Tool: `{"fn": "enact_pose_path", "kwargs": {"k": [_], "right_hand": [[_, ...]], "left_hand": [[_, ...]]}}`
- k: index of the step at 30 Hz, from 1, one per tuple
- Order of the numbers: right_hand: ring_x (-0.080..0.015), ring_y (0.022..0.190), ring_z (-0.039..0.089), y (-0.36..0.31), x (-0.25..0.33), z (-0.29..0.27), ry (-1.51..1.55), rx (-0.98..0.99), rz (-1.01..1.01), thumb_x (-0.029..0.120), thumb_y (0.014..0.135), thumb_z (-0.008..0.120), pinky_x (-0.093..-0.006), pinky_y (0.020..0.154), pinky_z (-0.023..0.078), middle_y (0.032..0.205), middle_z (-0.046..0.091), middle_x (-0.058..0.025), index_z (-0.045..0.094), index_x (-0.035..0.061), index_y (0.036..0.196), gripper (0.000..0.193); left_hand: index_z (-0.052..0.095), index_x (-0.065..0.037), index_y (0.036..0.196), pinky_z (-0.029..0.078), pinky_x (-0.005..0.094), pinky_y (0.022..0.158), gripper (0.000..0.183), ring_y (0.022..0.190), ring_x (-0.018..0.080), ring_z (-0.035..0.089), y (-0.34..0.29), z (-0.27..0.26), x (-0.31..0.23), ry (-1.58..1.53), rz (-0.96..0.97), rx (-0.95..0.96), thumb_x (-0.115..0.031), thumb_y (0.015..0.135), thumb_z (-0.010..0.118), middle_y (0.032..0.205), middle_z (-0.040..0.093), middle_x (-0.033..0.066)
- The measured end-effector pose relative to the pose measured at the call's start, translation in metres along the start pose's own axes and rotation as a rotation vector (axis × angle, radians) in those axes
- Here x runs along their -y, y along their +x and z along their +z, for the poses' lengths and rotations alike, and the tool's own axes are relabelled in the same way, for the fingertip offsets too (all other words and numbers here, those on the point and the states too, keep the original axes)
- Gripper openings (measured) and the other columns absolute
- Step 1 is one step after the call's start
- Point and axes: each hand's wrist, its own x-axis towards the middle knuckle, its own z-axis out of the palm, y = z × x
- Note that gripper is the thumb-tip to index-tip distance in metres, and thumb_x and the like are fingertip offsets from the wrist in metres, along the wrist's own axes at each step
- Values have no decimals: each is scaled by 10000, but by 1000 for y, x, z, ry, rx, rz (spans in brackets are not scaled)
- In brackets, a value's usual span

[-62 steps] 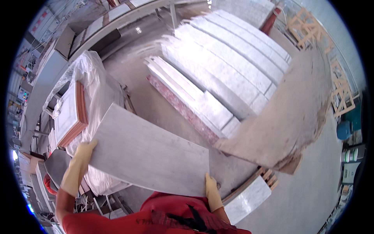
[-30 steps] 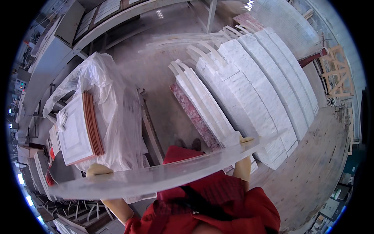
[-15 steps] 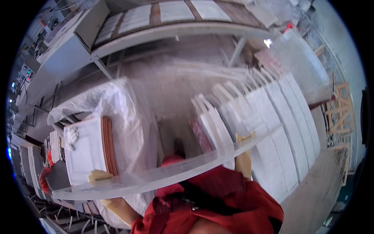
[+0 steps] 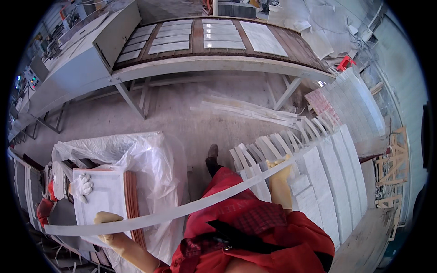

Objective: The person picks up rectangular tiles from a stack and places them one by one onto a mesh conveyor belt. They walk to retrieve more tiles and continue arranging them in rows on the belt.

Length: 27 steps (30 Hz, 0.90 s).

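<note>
1. Slab point(image 4: 182, 211): held edge-on across the red apron point(image 4: 232, 207).
2. Left hand point(image 4: 108, 217): fingers clamped on its left portion.
3. Right hand point(image 4: 281, 178): fingers clamped near right end (wide spacing, presumably for balance).

Both yellow-gloved hands point(image 4: 107, 217) point(image 4: 280, 183) grip a pale slab point(image 4: 182, 210), narrow edge uppermost.

White slabs point(image 4: 262, 38) lie in rows on the brown-topped table point(image 4: 196, 37), pale strips point(image 4: 248, 110) on the floor point(image 4: 182, 109)
</note>
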Motion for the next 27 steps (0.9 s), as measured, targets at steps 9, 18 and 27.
{"fn": "enact_pose_path", "kwargs": {"k": [9,18,27], "right_hand": [[-260,915,661,158,-66,96,-104,280,67,285,1026,523,-541,938,559,921,679,-74,645,101,1155,255],[-234,1140,700,272,14,274,-25,255,107,285,1092,486,-404,957,578,1208,742,-61,702,91,1248,330],[-261,1362,596,362,110,339,-89,-57,58,545,1070,552,-419,1165,461,1502,631,-74,608,66,1488,638]], "left_hand": [[654,18,1101,468,331,832,767,917,160,558,65,62,55,163,-72,-48,-730,1052,491,1016,617,49],[677,13,1179,479,303,798,713,914,128,572,144,333,44,326,-286,84,-678,1062,541,1008,643,25],[723,-10,1163,405,260,668,614,783,89,553,183,623,57,258,-500,167,-601,1063,590,887,635,-27]]}}
